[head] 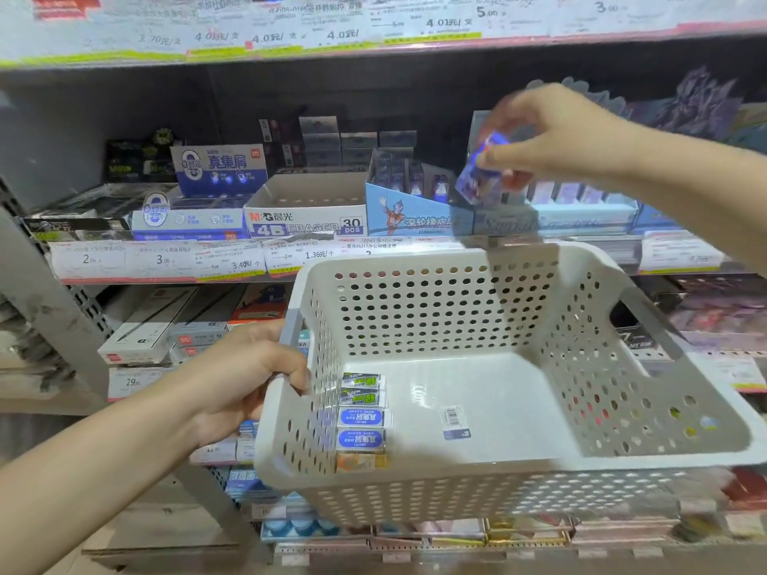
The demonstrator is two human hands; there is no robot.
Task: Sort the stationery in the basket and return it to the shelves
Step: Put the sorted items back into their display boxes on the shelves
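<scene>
Grey metal shop shelving (pixel 50 284) is filling the whole background, its edges lined with printed price tags and its tiers packed with cardboard display boxes of erasers and other stationery.

Next in size, a white perforated plastic basket (pixel 477 487) is hanging in front of the shelves, tilted toward the camera. The left hand (pixel 249 371) is gripping it by the handle slot in its left wall, fingers curled through the opening.

On the middle shelf, a white cardboard eraser box printed "4B ERASER 30 pcs" (pixel 305 219) is sitting beside a light-blue display box with a cartoon hero figure (pixel 415 213).

The right hand (pixel 556 134) is reaching over that shelf, well above the basket, with its fingertips pinching a small blue wrapped eraser (pixel 477 180). The eraser is blurred, so its print is unreadable; it is hovering just right of the light-blue box and is not yet resting in any box.

Inside the basket, a column of five small wrapped erasers (pixel 363 421) is lying against the left wall: two with green labels, two with blue labels, one orange at the near end. A small barcode-side packet (pixel 454 421) is lying alone on the floor.

Judging by the mostly bare floor, most of the sorting is looking done; one eraser is on its way and about six pieces are waiting.
</scene>
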